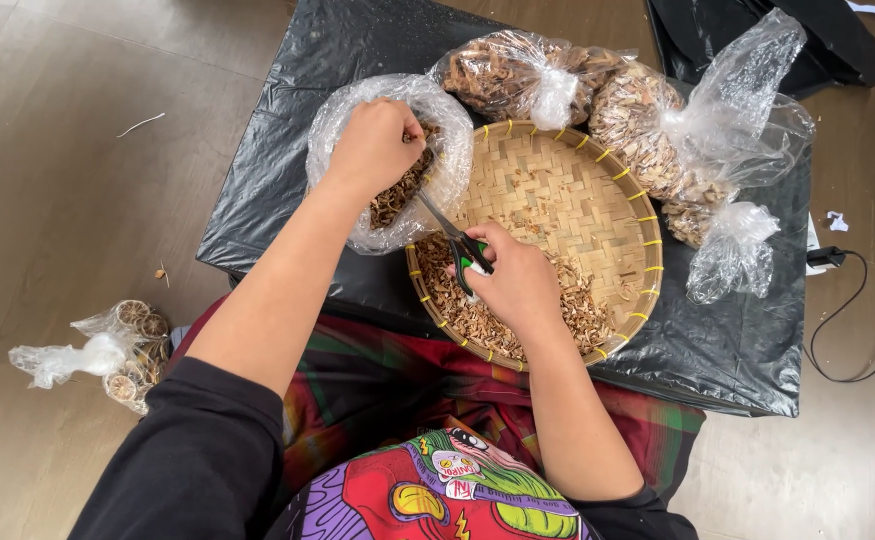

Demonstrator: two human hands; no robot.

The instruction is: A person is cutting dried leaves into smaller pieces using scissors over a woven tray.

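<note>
My left hand [375,145] reaches into an open clear plastic bag [444,150] of dried brown pieces, fingers closed among them. My right hand [517,282] grips scissors [454,240] with green-and-black handles; the blades point up-left toward the bag. Under the right hand lies a round woven bamboo tray [597,190] with yellow-tied rim, holding cut brown bits heaped along its near edge.
Two knotted clear bags of dried pieces [517,75] [647,125] sit behind the tray on a black plastic sheet [287,160]. A small bag of round dried slices [122,345] lies on the floor at left. A black cable [842,300] runs at right.
</note>
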